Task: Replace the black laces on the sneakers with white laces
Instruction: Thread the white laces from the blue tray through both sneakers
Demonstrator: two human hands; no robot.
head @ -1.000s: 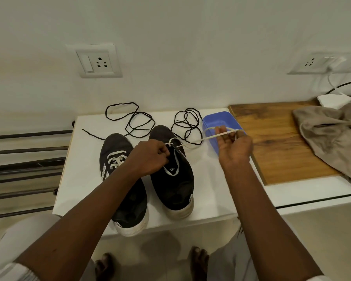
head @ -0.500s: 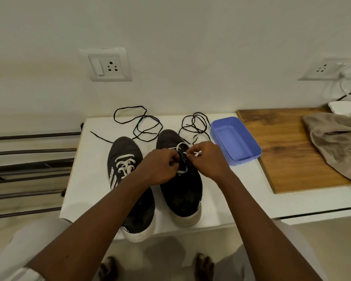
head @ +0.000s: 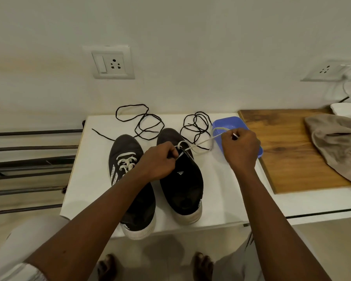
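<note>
Two black sneakers stand side by side on the white table, toes toward the wall. The left sneaker carries white lacing. My left hand grips the right sneaker at its eyelets, pinching the white lace there. My right hand pinches the free end of that white lace and holds it stretched out to the right, above the blue tray. Two loose black laces lie coiled on the table behind the shoes.
A blue plastic tray sits behind my right hand. A wooden board with a beige cloth lies to the right. Metal rack bars run along the left. Wall sockets are above; my feet show below the table edge.
Half a second ago both hands met at the right sneaker's eyelets. My right hand has since drawn the white lace out to the right, over the blue tray. The left hand stayed on the shoe.
</note>
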